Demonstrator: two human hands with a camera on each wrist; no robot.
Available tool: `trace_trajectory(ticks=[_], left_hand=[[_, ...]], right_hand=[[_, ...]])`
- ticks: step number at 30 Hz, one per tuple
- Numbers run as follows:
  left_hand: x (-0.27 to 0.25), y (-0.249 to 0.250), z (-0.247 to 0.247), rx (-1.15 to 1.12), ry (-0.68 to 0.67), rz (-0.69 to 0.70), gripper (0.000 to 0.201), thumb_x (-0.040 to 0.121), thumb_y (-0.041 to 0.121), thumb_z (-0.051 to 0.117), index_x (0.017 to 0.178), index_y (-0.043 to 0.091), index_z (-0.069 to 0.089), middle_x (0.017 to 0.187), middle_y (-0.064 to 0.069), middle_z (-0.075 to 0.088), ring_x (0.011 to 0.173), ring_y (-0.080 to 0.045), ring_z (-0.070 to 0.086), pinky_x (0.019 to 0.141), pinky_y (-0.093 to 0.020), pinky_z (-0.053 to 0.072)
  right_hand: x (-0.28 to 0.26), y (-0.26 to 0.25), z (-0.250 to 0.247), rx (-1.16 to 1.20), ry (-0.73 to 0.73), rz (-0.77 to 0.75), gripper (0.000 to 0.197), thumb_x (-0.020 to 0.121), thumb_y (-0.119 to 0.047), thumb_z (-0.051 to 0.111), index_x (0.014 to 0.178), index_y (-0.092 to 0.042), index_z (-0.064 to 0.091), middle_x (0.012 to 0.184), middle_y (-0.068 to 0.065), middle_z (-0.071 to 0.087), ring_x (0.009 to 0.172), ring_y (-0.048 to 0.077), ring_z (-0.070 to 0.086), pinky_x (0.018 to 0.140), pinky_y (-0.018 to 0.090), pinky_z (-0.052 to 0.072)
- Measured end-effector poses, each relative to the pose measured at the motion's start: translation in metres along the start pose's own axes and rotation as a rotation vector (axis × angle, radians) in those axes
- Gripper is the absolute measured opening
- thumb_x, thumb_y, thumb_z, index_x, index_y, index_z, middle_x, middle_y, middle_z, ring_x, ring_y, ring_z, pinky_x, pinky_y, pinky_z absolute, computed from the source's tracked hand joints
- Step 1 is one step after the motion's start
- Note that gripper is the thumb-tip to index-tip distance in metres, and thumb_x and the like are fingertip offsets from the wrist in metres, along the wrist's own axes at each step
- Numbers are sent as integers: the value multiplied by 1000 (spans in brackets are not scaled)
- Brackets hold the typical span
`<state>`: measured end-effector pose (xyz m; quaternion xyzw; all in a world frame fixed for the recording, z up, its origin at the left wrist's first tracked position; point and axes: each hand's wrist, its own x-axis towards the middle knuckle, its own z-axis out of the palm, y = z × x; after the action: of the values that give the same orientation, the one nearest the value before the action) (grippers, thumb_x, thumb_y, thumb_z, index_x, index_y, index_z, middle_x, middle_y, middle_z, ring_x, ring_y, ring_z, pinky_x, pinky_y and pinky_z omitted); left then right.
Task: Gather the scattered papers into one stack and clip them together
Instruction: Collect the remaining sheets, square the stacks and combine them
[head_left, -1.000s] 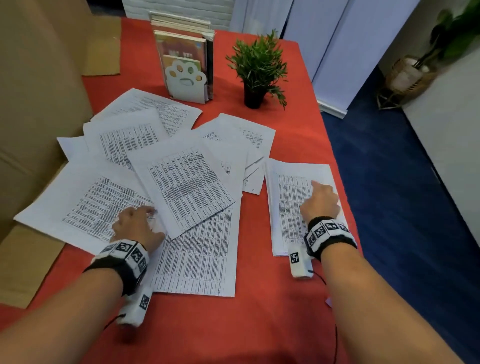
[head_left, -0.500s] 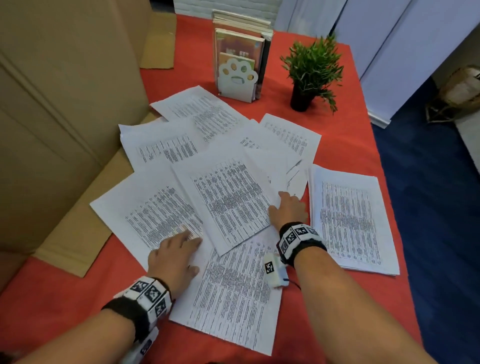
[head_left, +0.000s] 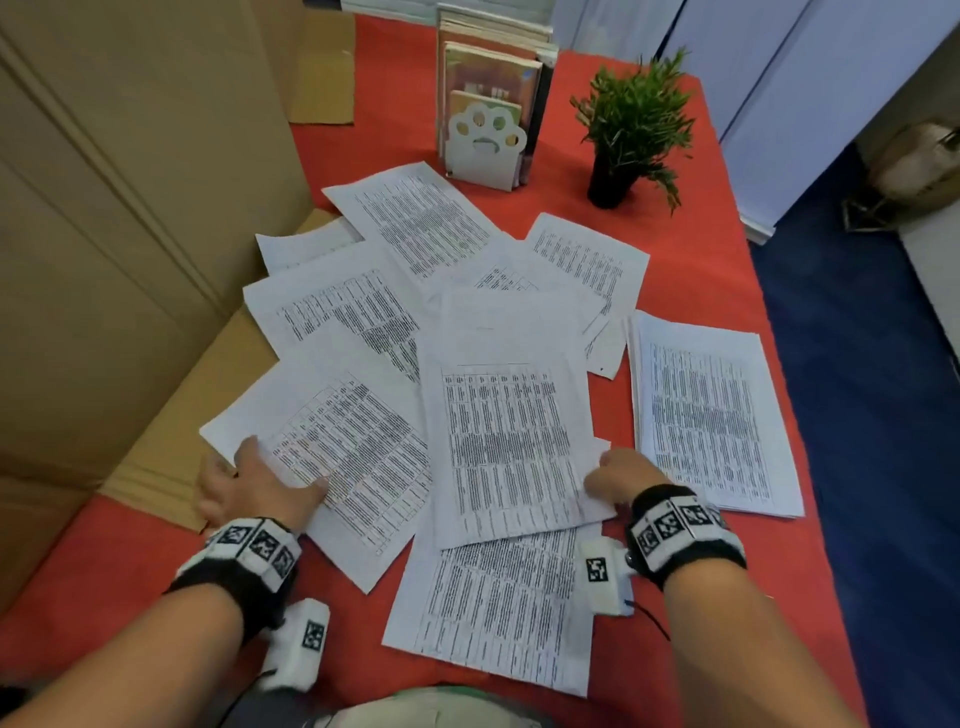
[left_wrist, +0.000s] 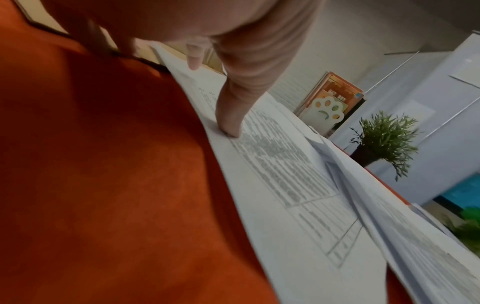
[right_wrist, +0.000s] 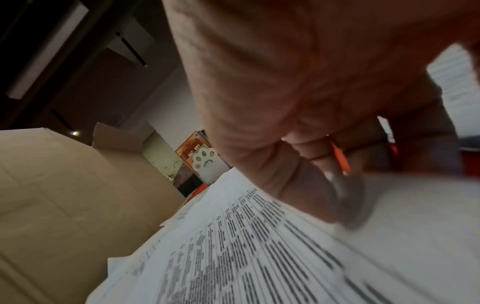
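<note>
A big cardboard box (head_left: 130, 234) blocks the left side of the worktop (head_left: 701, 260). At the back stand a book holder (head_left: 485, 148) and a small plant (head_left: 631, 130). Bare red cloth lies open between them and along the near edge.

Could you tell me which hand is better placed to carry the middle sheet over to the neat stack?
Right. The right hand already pinches that middle sheet's right edge, beside the neat stack. The left hand presses a sheet on the far side.
</note>
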<state>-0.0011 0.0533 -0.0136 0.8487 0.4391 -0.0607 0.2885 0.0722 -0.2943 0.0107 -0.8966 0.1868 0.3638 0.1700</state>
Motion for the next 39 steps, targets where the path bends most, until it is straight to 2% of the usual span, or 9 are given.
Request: trace_trajectory(ticks=[5,8,11,15,19,24,32,35,39], left_hand=[[-12,-5,2,-219,-15,117,74,67,3,79,132,12,47,144,-21,20,125,-36,41,110,-29,28],[-16,-4,5,-284,23,196,57,72,-6,69,124,12,54,136,-24,33,113,-33,48,107,-27,30],[-13,-1,6,-351,21,247,53,75,-1,64,119,24,52,118,-27,54,104,-40,58,98,-49,45],[-7,22,-1,-584,40,181,75,81,-5,62,144,16,28,116,-4,53,104,-18,54,92,-26,40],[3,42,-2,-491,58,182,31,86,5,57,116,-1,59,109,-23,66,99,-34,62,79,-32,42],[19,61,3,-424,-30,110,27,88,19,52,103,-1,64,90,-16,60,78,-28,52,69,-30,37],[40,69,2,-363,-68,102,30,83,22,59,101,-1,66,103,-22,67,75,-27,52,67,-31,40],[44,71,-1,-396,-27,90,32,79,22,64,105,3,64,106,-19,69,80,-28,58,70,-31,42],[41,71,-6,-506,69,147,55,81,13,66,131,7,44,126,-14,61,111,-30,60,86,-27,41]], right_hand=[[-13,-8,17,269,125,-124,51,89,-31,54,135,-14,40,134,9,51,112,25,54,95,34,43],[-15,-9,28,205,177,-108,32,91,-25,50,119,-10,53,120,12,56,105,26,55,93,33,44],[-20,3,33,108,259,-6,11,85,-25,52,89,-16,55,116,14,50,100,29,55,93,43,50],[-26,26,34,149,213,69,32,83,-14,49,115,-10,55,126,15,43,101,33,57,88,37,51],[-28,32,38,158,231,-75,22,85,-11,54,68,-14,42,68,-3,43,66,15,45,57,23,36],[-31,27,43,375,423,-224,16,84,-7,57,71,-12,48,77,3,56,75,23,54,58,28,43],[-14,16,3,809,542,-214,44,85,6,50,121,-20,49,91,-1,58,81,21,61,76,37,53],[4,8,-13,714,560,-168,22,86,2,50,102,-4,62,96,16,66,90,33,64,81,45,57],[24,-2,-26,718,533,-108,17,90,-14,54,97,-2,65,81,8,61,70,23,57,58,26,47]])
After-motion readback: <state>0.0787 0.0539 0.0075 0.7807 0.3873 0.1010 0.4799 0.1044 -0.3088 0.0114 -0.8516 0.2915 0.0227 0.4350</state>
